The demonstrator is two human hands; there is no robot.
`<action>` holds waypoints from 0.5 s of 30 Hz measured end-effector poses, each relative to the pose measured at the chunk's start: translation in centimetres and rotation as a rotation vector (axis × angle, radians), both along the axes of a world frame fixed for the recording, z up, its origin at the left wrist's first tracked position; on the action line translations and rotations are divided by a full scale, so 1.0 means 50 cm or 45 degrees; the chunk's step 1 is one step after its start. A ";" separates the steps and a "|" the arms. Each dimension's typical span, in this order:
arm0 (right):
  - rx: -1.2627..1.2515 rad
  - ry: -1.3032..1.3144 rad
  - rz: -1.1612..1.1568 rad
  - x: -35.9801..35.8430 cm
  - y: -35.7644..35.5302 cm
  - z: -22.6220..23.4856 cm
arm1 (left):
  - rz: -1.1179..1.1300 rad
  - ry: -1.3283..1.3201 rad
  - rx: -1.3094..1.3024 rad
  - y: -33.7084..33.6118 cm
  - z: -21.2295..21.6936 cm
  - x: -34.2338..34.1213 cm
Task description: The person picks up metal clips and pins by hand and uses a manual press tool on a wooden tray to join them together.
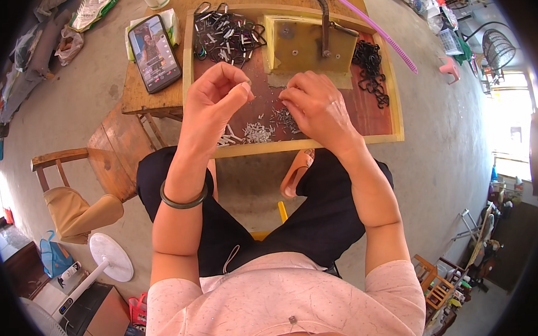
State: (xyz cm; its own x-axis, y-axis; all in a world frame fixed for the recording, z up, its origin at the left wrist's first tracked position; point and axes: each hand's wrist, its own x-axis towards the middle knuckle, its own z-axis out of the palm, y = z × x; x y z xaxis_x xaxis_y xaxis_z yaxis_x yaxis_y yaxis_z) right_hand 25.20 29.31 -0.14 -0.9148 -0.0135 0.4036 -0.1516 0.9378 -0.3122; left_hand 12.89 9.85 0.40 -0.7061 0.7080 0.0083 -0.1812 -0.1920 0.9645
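Head-worn fisheye, steeply downward, close.

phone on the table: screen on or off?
On. The phone lies face up at the table's left edge, beside the tray, and its screen shows a lit colour picture.

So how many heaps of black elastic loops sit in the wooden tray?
2: a tangled heap with metal ends in the tray's far left corner, and plain black loops along its right side. More may be hidden behind the hands.

A dark green bangle (184, 199) is circling the wrist above black trousers (318, 219) and a speckled pale pink shirt (285, 303), while silvery metal pieces (257, 131) are glinting on the reddish-brown, pale-wood-rimmed tray (362, 108) beside black loops (371, 69).
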 end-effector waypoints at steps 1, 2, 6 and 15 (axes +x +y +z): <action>0.000 0.001 0.000 -0.001 0.000 -0.004 | 0.000 0.001 0.000 0.001 0.003 0.000; 0.080 -0.005 0.013 -0.003 0.001 -0.010 | 0.008 -0.051 0.019 0.002 0.008 0.001; 0.276 0.031 0.075 -0.015 -0.010 -0.012 | 0.009 0.029 0.012 0.002 -0.002 0.002; 0.463 -0.002 0.031 -0.027 -0.025 -0.006 | -0.048 0.117 -0.092 0.004 -0.004 0.002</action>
